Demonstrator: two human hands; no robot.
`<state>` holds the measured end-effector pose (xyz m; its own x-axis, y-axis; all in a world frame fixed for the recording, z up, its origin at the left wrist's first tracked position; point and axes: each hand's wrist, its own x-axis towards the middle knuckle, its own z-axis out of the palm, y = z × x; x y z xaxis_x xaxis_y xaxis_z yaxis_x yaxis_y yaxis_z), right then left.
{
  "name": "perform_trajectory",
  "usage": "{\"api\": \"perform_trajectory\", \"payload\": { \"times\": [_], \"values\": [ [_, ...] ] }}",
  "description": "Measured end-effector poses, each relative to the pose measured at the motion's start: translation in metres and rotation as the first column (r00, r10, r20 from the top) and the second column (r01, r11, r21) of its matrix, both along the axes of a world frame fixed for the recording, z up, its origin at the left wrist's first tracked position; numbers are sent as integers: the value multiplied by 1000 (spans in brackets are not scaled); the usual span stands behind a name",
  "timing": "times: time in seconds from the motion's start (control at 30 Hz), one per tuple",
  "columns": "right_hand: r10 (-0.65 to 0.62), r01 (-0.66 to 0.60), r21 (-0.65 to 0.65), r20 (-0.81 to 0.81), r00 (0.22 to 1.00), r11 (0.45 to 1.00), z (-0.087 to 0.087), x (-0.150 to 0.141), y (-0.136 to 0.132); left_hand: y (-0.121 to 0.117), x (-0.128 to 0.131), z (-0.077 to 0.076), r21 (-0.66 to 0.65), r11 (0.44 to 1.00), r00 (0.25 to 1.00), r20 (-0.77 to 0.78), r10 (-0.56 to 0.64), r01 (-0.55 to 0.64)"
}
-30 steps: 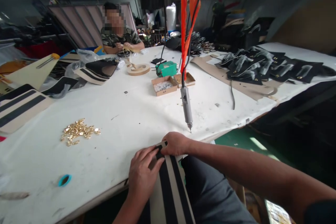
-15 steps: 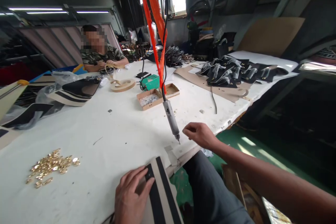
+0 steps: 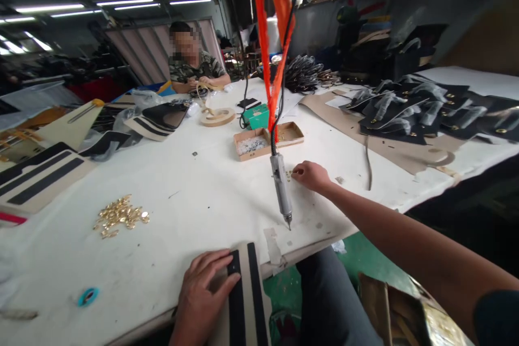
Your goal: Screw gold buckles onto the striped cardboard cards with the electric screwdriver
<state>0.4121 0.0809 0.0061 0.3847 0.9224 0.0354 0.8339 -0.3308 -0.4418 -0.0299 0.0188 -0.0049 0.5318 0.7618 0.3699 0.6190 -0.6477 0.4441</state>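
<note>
My left hand grips a beige panel with black stripes at the table's front edge, its thumb and fingers closing over the panel's left side. Farther in, my right hand reaches over the table with its fingers pinched together. Its fingertips are at a few small gold-coloured pieces on the white surface; whatever lies between them is too small to make out. Just left of that hand hangs a grey electric screwdriver, bit pointing down, on a cable with orange strips.
A pile of gold-coloured fittings lies on the left. Behind the screwdriver are an open two-part box and a green box. Black pieces cover the right side. A co-worker sits across the table beside a tape roll.
My right hand has moved forward, from beside the screwdriver's tip to the small gold pieces. My left hand stays on the striped panel. The view has turned left.
</note>
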Motion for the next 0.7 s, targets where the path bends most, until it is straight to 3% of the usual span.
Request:
{"api": "perform_trajectory", "payload": {
  "times": [0.3,0.47,0.7],
  "values": [
    [155,-132,-164,140,978,978,12,9,-1,-20,14,15,-192,979,996,50,76,-65],
    [240,-174,-239,284,928,955,12,6,0,-25,16,18,-211,974,993,62,99,-84],
    [165,-101,-171,423,891,980,3,-12,-9,-29,14,14,-186,977,992,61,113,-100]
  ]
}}
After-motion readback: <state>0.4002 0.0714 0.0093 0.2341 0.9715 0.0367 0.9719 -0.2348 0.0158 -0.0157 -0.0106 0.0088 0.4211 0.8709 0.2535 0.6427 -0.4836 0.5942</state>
